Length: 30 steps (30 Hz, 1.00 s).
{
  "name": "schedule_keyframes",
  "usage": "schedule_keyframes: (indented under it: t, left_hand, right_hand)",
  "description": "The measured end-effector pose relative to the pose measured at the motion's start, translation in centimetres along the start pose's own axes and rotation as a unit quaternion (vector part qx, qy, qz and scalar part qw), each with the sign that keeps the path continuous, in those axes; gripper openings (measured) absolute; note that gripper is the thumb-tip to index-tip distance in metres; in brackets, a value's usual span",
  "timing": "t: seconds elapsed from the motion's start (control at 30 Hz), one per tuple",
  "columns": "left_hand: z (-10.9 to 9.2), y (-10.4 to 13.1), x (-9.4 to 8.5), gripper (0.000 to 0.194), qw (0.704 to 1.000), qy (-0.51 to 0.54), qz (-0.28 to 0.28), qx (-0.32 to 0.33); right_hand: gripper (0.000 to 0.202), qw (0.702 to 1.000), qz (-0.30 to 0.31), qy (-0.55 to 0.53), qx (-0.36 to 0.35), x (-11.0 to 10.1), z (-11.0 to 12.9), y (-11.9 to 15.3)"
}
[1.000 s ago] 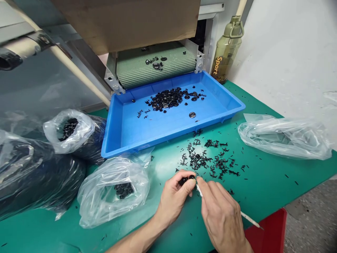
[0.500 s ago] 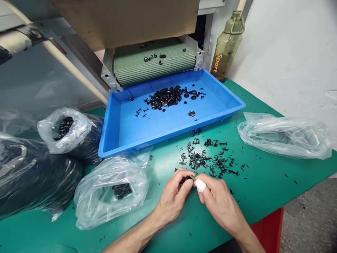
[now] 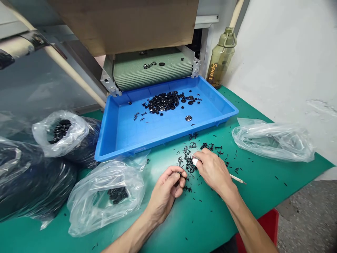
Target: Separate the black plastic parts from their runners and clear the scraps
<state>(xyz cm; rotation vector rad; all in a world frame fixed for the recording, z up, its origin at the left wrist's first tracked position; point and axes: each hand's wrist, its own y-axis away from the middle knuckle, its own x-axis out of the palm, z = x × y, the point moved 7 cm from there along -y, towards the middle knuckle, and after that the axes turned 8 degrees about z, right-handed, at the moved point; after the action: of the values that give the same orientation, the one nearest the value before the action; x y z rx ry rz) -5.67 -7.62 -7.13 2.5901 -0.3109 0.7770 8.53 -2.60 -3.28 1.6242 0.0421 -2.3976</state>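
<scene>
My left hand [image 3: 166, 188] is closed on small black plastic parts [image 3: 181, 174], partly hidden by its fingers. My right hand [image 3: 213, 169] is wrapped around a slim pale-handled tool [image 3: 237, 179]. The tool's thin tip pokes out past the fingers, and its handle end sticks out behind the hand. White tape [image 3: 195, 161] covers one right fingertip. That fingertip is over a pile of branched black plastic pieces [image 3: 190, 164] on the green table [image 3: 207, 223]. One branched piece [image 3: 187, 189] lies just beside my left fingers.
A blue tray [image 3: 163, 140] holding black round parts sits below a green conveyor belt [image 3: 152, 75]. At left stand an open plastic bag [image 3: 92, 207] and fuller bags [image 3: 60, 140]. To the right are a flattened plastic bag [image 3: 273, 140] and a bottle [image 3: 221, 59]. Black bits litter the table.
My hands have come apart. The right one moved up and away with the tool, over the pile. My left hand turned slightly, and a branched piece now lies beside it.
</scene>
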Motion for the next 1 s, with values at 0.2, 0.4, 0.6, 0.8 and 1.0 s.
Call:
schedule_keyframes:
  t: [0.2,0.4,0.6,0.8,1.0]
  left_hand:
    - [-0.1,0.0,0.4,0.014,0.999,0.047,-0.002,-0.017]
    - [0.3,-0.1,0.1,0.015,0.999,0.046,-0.005,-0.008]
    - [0.5,0.0,-0.1,0.025,1.0,-0.015,0.005,0.011]
    - [0.9,0.1,0.0,0.033,0.997,-0.073,0.026,0.003]
    - [0.2,0.2,-0.7,0.03,0.991,-0.132,0.001,0.014]
  right_hand:
    - [0.018,1.0,0.018,0.009,-0.024,0.1,0.5,0.8]
    - [0.027,0.999,0.025,-0.005,-0.04,0.4,0.9,0.5]
    - [0.025,0.995,0.014,-0.078,-0.068,-0.4,1.1,1.6]
    - [0.018,0.974,-0.004,-0.217,-0.063,-0.9,2.7,3.4]
    - [0.02,0.961,-0.001,-0.272,-0.049,-0.6,2.5,4.2]
